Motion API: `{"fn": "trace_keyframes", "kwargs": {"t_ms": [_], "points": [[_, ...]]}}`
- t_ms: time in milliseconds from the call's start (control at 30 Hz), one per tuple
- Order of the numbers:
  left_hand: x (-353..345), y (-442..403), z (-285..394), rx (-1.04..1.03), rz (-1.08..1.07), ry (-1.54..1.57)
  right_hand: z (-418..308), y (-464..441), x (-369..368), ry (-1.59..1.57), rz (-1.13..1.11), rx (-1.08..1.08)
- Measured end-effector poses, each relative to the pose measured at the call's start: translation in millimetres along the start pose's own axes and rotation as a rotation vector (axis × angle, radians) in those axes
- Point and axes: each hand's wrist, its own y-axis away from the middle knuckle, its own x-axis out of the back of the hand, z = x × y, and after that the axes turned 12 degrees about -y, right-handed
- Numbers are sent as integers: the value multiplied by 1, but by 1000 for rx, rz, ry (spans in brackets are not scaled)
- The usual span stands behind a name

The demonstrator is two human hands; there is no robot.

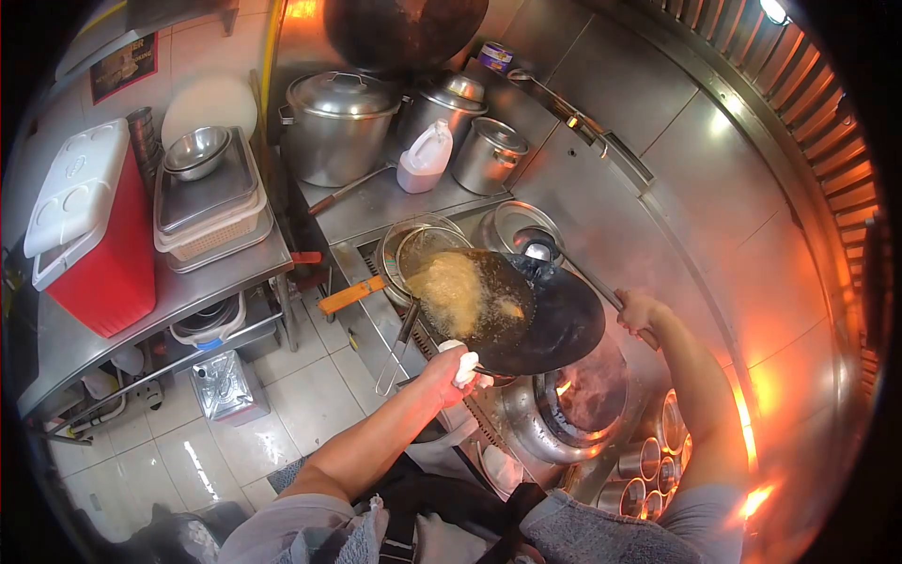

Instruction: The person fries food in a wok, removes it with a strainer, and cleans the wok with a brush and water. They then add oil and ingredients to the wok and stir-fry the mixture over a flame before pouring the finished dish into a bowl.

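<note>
My left hand (454, 374) is closed on a white cloth (466, 368) at the near rim of a black wok (564, 315). The wok is tilted to the left, and bubbling oil with golden food (451, 289) is at its left side, over a round strainer (413, 246) on a pot. In my right hand (639, 315) is the long handle of a metal ladle (537, 248), whose bowl is at the wok's far rim. The wok is held beside the burner (587, 395), where flame and smoke show.
Behind stand a large lidded pot (343, 132), a smaller pot (489, 155) and a plastic jug (425, 160). On the left are a red cooler (122, 254) and stacked trays (209, 197). Metal containers (639, 461) sit right of the burner. A wooden handle (351, 294) juts leftward.
</note>
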Motion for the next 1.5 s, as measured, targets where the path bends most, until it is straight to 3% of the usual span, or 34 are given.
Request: {"fn": "trace_keyframes", "kwargs": {"t_ms": [300,600,667,800,867,933,1233,1500], "points": [[4,-29,3,68,27,82,-45,9,16,128,7,-85],[17,-57,19,103,-134,189,-41,-36,39,62,128,84],[15,-58,25,107,-136,204,-21,-57,52,22,128,279],[1,-58,44,136,-43,175,-61,-43,56,4,147,149],[-2,-63,46,136,-25,151,-82,-31,54,147,140,-1],[-5,-60,48,43,-30,62,-73,-38,53,125,144,-13],[-11,-62,55,54,38,-193,-44,-41,29,100,179,18],[-13,-76,33,105,-7,-63,-56,-17,39,86,214,-71]]}}
